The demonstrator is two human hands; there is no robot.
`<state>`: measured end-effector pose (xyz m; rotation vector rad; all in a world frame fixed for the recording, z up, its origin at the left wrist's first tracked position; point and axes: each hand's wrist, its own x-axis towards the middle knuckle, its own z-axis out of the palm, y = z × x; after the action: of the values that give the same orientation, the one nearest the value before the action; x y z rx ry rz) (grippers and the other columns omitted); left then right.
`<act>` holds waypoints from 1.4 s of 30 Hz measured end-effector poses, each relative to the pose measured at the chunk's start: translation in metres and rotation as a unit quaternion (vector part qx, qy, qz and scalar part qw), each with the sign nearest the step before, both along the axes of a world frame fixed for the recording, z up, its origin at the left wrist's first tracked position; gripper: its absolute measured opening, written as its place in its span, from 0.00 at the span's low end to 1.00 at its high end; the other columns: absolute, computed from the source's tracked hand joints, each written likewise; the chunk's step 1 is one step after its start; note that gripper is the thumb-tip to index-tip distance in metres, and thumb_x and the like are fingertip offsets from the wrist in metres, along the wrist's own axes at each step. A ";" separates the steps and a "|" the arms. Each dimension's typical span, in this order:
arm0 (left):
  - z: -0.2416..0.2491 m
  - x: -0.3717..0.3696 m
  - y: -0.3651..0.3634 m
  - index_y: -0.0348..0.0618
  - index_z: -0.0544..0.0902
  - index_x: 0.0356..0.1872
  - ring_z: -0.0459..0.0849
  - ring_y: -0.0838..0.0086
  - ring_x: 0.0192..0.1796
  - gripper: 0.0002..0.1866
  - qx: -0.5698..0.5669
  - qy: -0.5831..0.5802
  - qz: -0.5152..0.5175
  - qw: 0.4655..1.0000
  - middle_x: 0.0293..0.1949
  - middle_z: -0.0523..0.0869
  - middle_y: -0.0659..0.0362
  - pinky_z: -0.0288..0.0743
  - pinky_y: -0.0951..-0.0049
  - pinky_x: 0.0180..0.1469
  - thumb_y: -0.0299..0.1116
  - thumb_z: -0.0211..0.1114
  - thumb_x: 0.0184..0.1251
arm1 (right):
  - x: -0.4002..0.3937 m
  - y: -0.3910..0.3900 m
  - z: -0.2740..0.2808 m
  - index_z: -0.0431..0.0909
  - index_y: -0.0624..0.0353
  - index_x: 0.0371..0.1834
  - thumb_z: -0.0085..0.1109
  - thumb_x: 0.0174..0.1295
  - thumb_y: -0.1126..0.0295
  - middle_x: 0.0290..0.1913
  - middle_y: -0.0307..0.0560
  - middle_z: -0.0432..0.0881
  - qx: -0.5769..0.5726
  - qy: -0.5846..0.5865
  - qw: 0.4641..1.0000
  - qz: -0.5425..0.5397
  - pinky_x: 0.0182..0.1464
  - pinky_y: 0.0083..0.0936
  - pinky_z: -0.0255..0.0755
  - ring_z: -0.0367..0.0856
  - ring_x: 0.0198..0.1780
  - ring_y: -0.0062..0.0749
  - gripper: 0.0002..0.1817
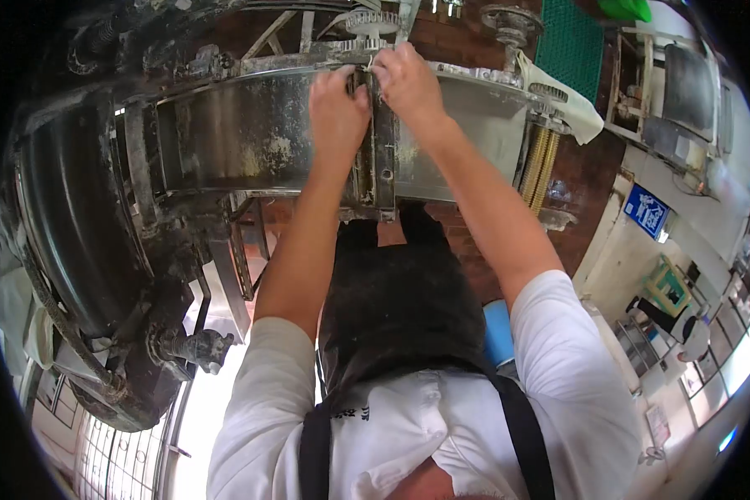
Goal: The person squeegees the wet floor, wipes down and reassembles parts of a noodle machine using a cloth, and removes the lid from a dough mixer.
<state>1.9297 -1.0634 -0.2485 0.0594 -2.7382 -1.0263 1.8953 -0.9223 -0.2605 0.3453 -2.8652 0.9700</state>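
My left hand [339,112] is at the far end of a narrow dark gap between metal plates, with its fingers curled and its thumb bent beside them. Close on its right, my right hand [406,83] has its fingertips pinched together over the end of an upright metal bar [384,158]. Something small and pale shows between the two hands, too small to name. To the left lies a stained metal plate [233,137]; to the right, a smoother metal plate [467,125]. A whitish gear [370,25] sits just beyond my fingers.
A large dark drum [79,217] stands on the left. At the right are a ridged brass-coloured roller [538,171], a pale cloth [571,108] and green mesh [568,46]. A blue sign [647,210] hangs farther right, and another person [687,333] is beyond it.
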 end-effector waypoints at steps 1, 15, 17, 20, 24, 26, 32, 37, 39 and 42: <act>-0.010 -0.009 0.004 0.40 0.87 0.41 0.80 0.50 0.49 0.11 -0.002 0.024 -0.009 1.000 0.41 0.83 0.48 0.75 0.52 0.54 0.29 0.70 0.56 | -0.001 0.006 0.001 0.80 0.58 0.38 0.63 0.64 0.69 0.41 0.51 0.78 -0.040 0.012 0.999 0.009 0.47 0.43 0.77 0.80 0.46 0.51 0.05; 0.000 0.044 -0.075 0.38 0.81 0.52 0.83 0.49 0.56 0.16 0.043 -0.073 0.088 0.992 0.51 0.86 0.47 0.75 0.56 0.62 0.30 0.67 0.64 | 0.108 0.074 0.009 0.81 0.59 0.42 0.61 0.66 0.71 0.36 0.52 0.82 -0.186 -0.165 0.958 -0.144 0.42 0.37 0.77 0.82 0.36 0.47 0.06; -0.006 0.052 -0.093 0.40 0.85 0.49 0.85 0.52 0.55 0.13 -0.046 -0.102 0.105 0.988 0.47 0.87 0.45 0.77 0.57 0.58 0.33 0.67 0.66 | 0.109 0.057 0.009 0.81 0.60 0.45 0.62 0.65 0.71 0.36 0.52 0.82 -0.176 -0.175 0.960 -0.129 0.42 0.39 0.77 0.82 0.37 0.47 0.08; 0.016 0.034 -0.068 0.40 0.88 0.46 0.84 0.52 0.51 0.15 -0.067 -0.112 0.025 0.991 0.44 0.87 0.46 0.76 0.57 0.55 0.38 0.71 0.64 | 0.093 0.026 0.023 0.79 0.63 0.52 0.61 0.69 0.67 0.37 0.51 0.83 -0.174 -0.189 0.957 -0.138 0.44 0.33 0.78 0.84 0.39 0.37 0.13; 0.007 -0.009 0.005 0.43 0.88 0.38 0.82 0.51 0.49 0.10 -0.052 -0.050 -0.015 0.997 0.40 0.86 0.50 0.75 0.55 0.53 0.37 0.72 0.61 | 0.040 0.018 -0.013 0.79 0.63 0.52 0.60 0.70 0.63 0.40 0.53 0.86 -0.207 -0.063 0.964 -0.157 0.47 0.36 0.78 0.86 0.42 0.43 0.15; -0.012 -0.020 0.020 0.44 0.87 0.35 0.82 0.52 0.47 0.08 -0.040 -0.026 -0.018 0.999 0.38 0.86 0.51 0.74 0.54 0.51 0.36 0.71 0.61 | 0.009 0.016 -0.038 0.81 0.62 0.47 0.60 0.68 0.64 0.41 0.55 0.87 -0.228 -0.125 0.955 -0.143 0.47 0.40 0.78 0.85 0.42 0.51 0.13; 0.015 0.004 0.039 0.44 0.86 0.34 0.81 0.53 0.43 0.03 -0.030 0.018 -0.122 0.992 0.37 0.85 0.53 0.73 0.55 0.47 0.29 0.69 0.60 | 0.017 0.025 0.026 0.82 0.61 0.40 0.60 0.67 0.68 0.38 0.56 0.87 -0.219 -0.138 0.955 -0.141 0.45 0.40 0.78 0.86 0.41 0.51 0.08; 0.028 0.052 0.005 0.46 0.88 0.41 0.81 0.54 0.47 0.07 -0.024 0.049 -0.107 0.993 0.42 0.84 0.52 0.73 0.53 0.50 0.31 0.65 0.66 | 0.093 0.061 0.006 0.80 0.62 0.46 0.61 0.66 0.70 0.36 0.57 0.86 -0.197 -0.145 0.963 -0.114 0.42 0.39 0.78 0.84 0.37 0.53 0.10; 0.016 0.053 -0.021 0.44 0.87 0.47 0.81 0.52 0.51 0.12 0.057 -0.053 0.025 0.997 0.46 0.84 0.48 0.73 0.55 0.55 0.36 0.62 0.71 | 0.101 0.059 0.014 0.77 0.63 0.53 0.61 0.68 0.66 0.36 0.57 0.86 -0.175 -0.175 0.964 -0.099 0.43 0.39 0.78 0.84 0.36 0.51 0.15; -0.028 0.044 -0.042 0.39 0.84 0.56 0.81 0.51 0.58 0.21 0.216 -0.265 0.118 0.932 0.54 0.84 0.44 0.72 0.58 0.61 0.45 0.56 0.78 | 0.090 0.023 0.027 0.70 0.63 0.66 0.59 0.71 0.59 0.37 0.60 0.86 -0.131 -0.224 0.963 -0.069 0.46 0.42 0.78 0.85 0.38 0.51 0.26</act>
<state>1.9736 -1.1058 -0.2767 0.8266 -2.7681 -1.7167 1.9850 -0.8990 -0.2331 -0.1156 -3.0208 1.5468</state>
